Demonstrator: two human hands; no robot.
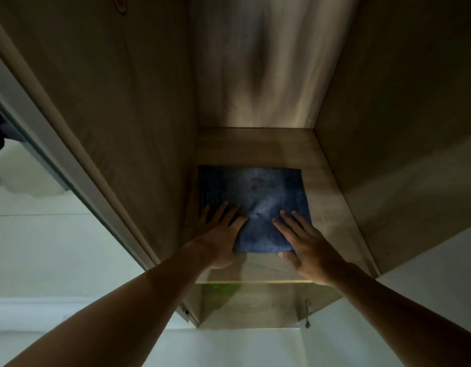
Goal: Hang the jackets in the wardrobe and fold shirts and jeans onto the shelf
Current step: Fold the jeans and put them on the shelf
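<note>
Folded blue jeans (252, 197) lie flat on the wooden wardrobe shelf (324, 197), pushed against the left wall. My left hand (219, 234) rests with straight spread fingers on the near left corner of the jeans. My right hand (305, 242) lies flat on the near right part, thumb at the front edge. Both forearms reach in from below.
The wardrobe's side walls (123, 128) rise on both sides, with a pale back panel (268, 75) behind. An open door edge (56, 154) runs diagonally at the left. A lower compartment (250, 305) shows under the shelf, with hinges at its sides. Pale floor lies around.
</note>
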